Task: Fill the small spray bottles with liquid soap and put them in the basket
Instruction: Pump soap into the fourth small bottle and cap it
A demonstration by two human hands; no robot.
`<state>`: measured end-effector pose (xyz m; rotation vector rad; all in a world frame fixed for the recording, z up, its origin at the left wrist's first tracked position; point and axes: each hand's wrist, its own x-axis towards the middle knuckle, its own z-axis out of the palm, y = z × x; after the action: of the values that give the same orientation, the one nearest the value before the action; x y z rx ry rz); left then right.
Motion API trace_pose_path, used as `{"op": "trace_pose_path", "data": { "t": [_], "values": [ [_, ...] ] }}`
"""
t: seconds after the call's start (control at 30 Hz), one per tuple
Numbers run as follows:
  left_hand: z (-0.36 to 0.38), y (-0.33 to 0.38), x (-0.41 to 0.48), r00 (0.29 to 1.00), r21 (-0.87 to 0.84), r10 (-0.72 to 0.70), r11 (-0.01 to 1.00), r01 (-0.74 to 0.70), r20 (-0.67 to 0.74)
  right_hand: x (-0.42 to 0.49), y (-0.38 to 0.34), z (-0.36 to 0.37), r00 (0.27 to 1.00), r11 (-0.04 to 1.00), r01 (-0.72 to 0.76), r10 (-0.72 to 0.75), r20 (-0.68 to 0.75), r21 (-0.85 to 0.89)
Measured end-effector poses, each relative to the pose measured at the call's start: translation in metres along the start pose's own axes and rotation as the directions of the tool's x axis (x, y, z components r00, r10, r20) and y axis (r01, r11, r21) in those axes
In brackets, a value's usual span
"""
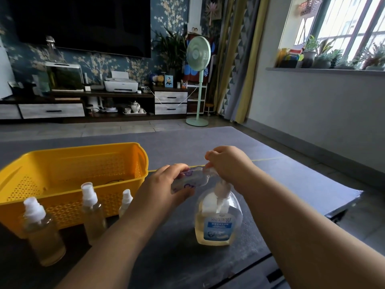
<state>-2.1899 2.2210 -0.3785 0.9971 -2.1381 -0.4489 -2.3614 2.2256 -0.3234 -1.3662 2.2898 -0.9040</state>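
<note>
Gripping a small bottle (190,180) in the left hand (166,185), fingers curled round it, tipped nearly flat just above the pump of the soap bottle (217,223). Pinching its neck end with the right hand (228,163), fingertips bunched tight. Just left, crowding the table (281,184): three filled spray bottles (91,211) standing before a yellow basket (62,163). Far behind, a green fan (197,53).
</note>
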Motion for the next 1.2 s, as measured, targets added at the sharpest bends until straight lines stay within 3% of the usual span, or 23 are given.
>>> {"op": "trace_pose_path", "data": {
  "t": [0.23, 0.9, 1.2],
  "values": [
    [0.001, 0.000, -0.002, 1.000, -0.013, -0.004, 1.000, 0.004, -0.004, -0.008, 0.007, 0.005, 0.998, 0.998, 0.067, -0.067, -0.009, 0.004],
    [0.004, -0.001, -0.002, 1.000, -0.044, -0.015, 0.999, 0.015, -0.002, -0.005, 0.000, -0.001, 0.999, 1.000, -0.023, 0.023, 0.028, 0.004],
    [0.004, -0.004, -0.004, 1.000, -0.037, 0.003, 0.999, -0.002, 0.022, -0.006, 0.017, 0.012, 0.996, 0.993, 0.078, -0.080, -0.027, -0.091]
  ]
}}
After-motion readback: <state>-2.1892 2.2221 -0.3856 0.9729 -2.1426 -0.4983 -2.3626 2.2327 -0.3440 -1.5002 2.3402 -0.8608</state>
